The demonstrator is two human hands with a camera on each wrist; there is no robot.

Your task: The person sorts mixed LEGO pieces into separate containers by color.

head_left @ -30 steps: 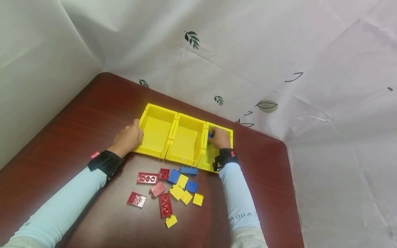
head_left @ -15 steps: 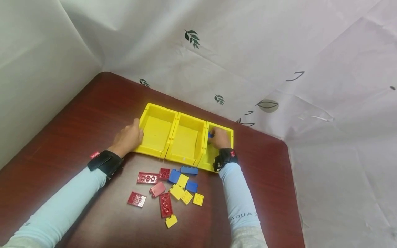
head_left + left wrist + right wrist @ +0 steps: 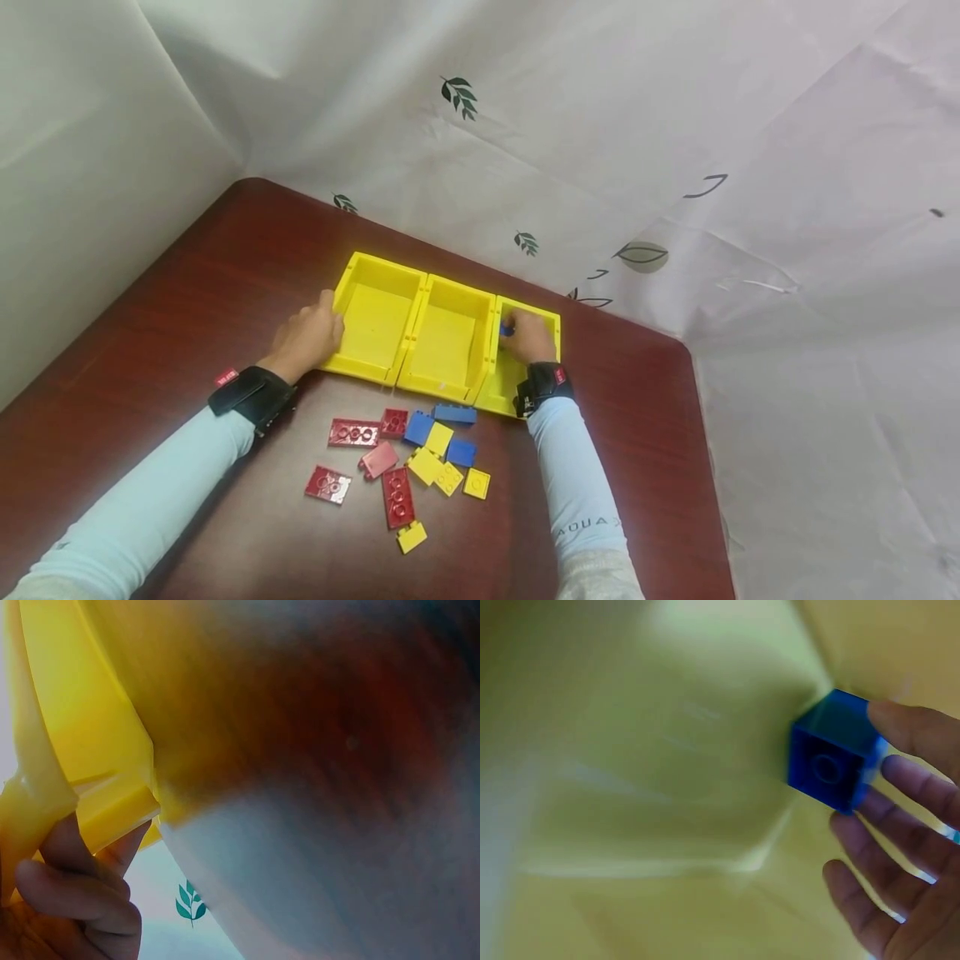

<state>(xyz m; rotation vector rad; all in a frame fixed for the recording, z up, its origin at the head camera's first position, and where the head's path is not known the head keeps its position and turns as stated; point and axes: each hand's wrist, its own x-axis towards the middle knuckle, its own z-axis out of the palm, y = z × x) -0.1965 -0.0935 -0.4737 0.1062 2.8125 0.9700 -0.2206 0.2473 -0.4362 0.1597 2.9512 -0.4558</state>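
Left hand on yellow tray

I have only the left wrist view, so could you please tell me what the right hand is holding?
Observer: The right hand is holding a blue brick.
Operator: Thank you; whereabouts is that hand, please?
Observer: It is inside the rightmost yellow compartment.
Operator: And is anything else lying loose?
Observer: Yes, red, yellow and blue bricks lie on the table, below the row of compartments in the head view.
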